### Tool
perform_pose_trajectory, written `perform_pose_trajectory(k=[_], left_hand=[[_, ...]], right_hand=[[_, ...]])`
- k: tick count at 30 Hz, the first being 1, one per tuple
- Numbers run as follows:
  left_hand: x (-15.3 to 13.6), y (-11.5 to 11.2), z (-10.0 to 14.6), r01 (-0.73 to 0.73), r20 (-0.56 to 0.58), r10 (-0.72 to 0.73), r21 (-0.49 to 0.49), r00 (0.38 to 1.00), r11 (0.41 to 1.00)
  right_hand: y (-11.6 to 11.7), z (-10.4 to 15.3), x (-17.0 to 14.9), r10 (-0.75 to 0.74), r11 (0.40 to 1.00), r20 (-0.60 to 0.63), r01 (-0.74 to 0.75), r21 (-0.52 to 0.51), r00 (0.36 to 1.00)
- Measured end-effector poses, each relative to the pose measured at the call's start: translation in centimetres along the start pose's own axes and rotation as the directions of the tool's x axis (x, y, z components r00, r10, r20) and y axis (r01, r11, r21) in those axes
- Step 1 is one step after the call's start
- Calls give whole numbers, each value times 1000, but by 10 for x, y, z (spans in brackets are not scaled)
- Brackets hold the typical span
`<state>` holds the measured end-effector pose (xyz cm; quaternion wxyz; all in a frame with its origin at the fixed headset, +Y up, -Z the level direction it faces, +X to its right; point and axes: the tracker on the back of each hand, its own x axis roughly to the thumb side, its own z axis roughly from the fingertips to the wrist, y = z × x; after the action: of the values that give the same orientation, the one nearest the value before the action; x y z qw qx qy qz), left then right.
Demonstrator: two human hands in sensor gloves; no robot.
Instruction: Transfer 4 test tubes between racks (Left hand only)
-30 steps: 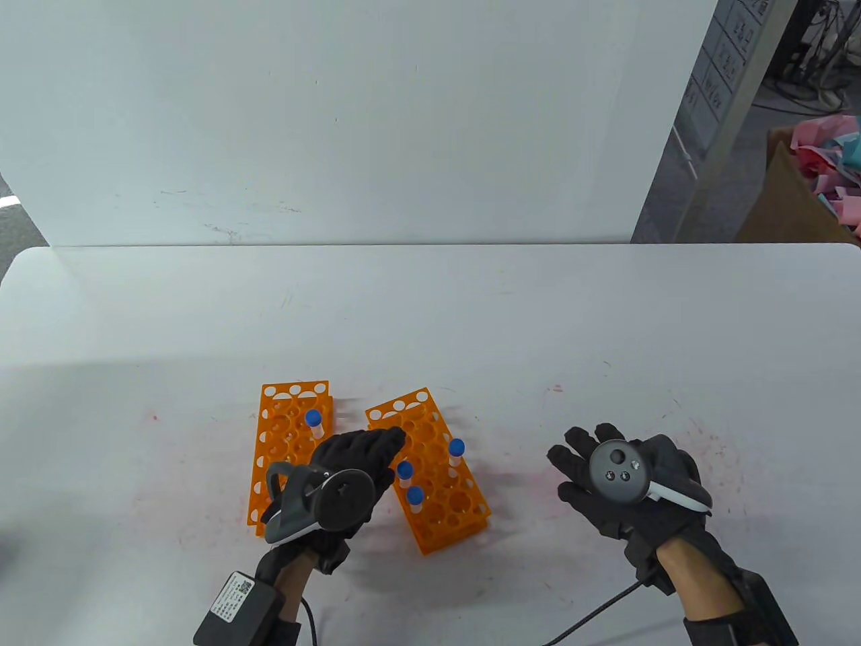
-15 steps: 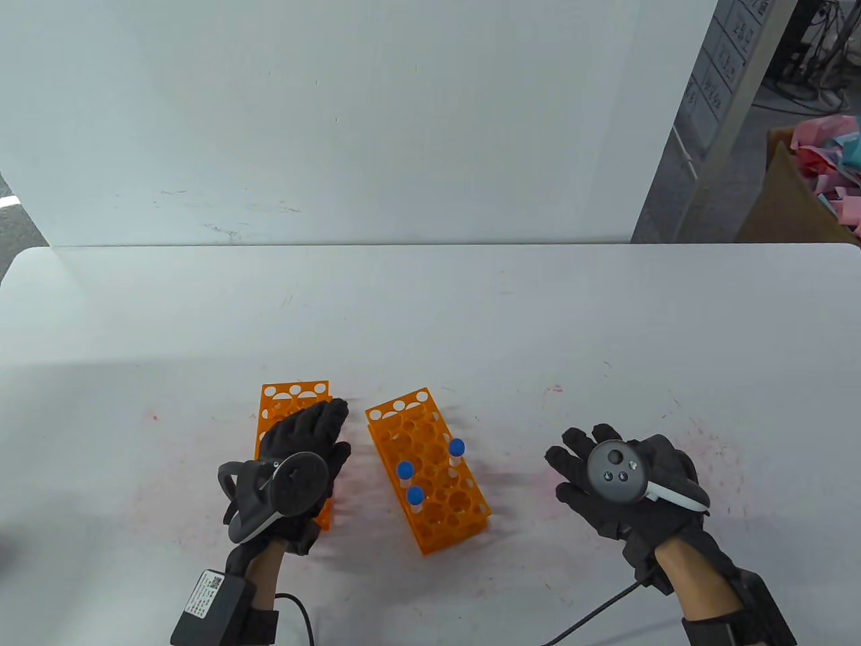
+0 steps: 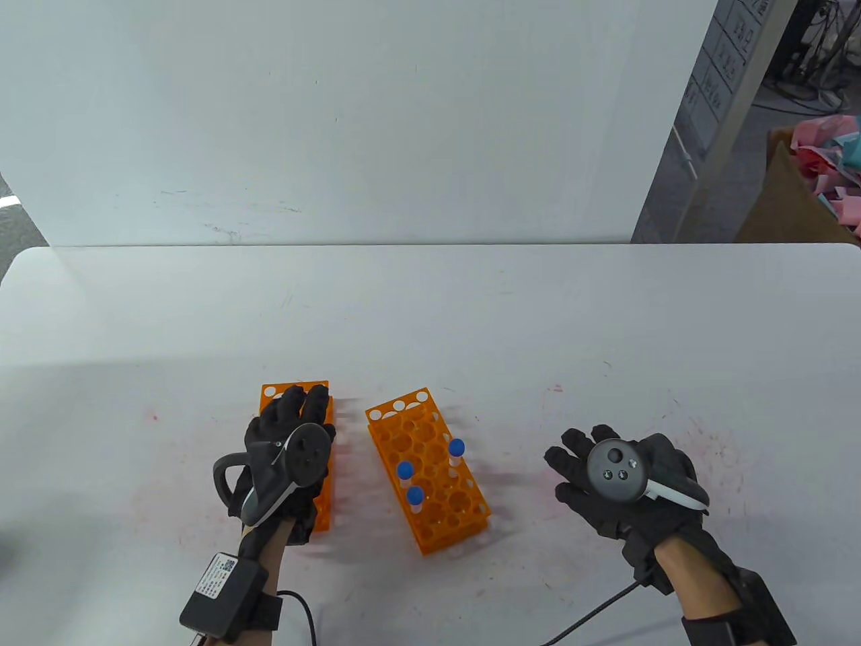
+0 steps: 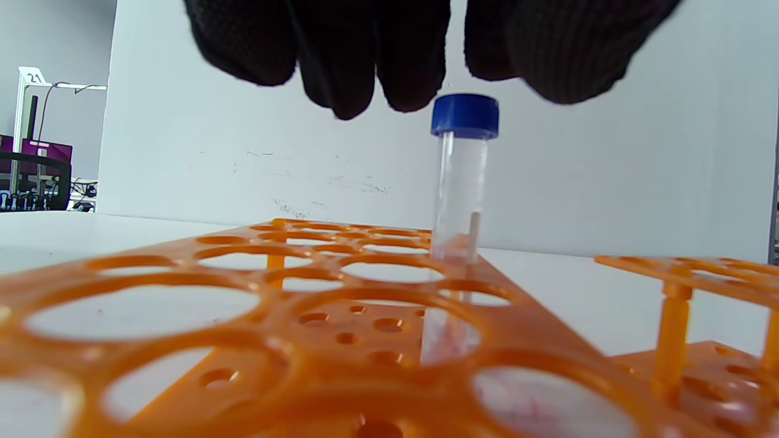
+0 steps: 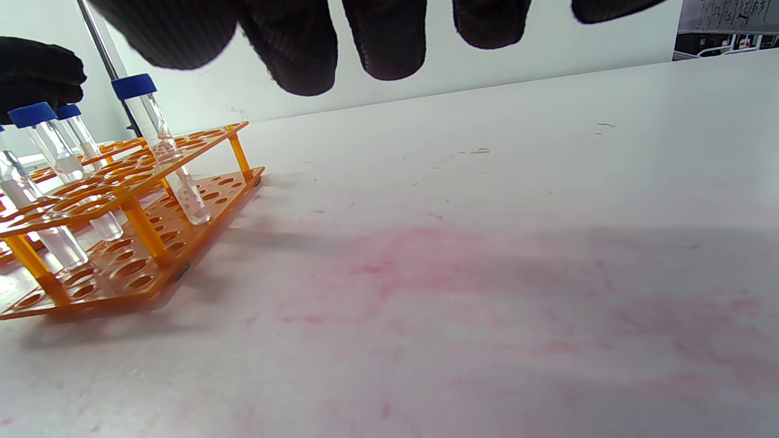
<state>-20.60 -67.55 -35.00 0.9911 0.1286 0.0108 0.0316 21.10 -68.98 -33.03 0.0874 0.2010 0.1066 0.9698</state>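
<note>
Two orange racks stand side by side. The left rack (image 3: 277,391) holds one clear tube with a blue cap (image 4: 464,182), hidden under my hand in the table view. My left hand (image 3: 299,407) hovers over this rack. In the left wrist view its fingers (image 4: 359,67) and thumb hang just above the cap, spread, holding nothing. The right rack (image 3: 437,501) holds three blue-capped tubes (image 3: 457,448), (image 3: 404,470), (image 3: 415,496). My right hand (image 3: 582,464) lies flat on the table, right of the racks, empty.
The white table (image 3: 430,316) has faint pink stains near the racks and the right hand. A white wall panel stands behind the table's far edge. A cardboard box with coloured paper (image 3: 820,182) is off the table at the far right.
My left hand has moved left from over the right rack to over the left rack, and now covers the tube there. The right hand has not moved.
</note>
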Motion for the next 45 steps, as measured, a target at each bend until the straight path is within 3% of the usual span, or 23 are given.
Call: perform_pose_trajectory(k=[23, 45], left_hand=[[6, -4, -7, 64, -24, -67, -79, 997, 995], [7, -4, -8, 65, -23, -67, -71, 997, 995]], right_hand=[[0, 0, 2, 1, 1000, 3, -1, 10, 1000], [-1, 0, 2, 0, 1000, 7, 0, 4, 1000]])
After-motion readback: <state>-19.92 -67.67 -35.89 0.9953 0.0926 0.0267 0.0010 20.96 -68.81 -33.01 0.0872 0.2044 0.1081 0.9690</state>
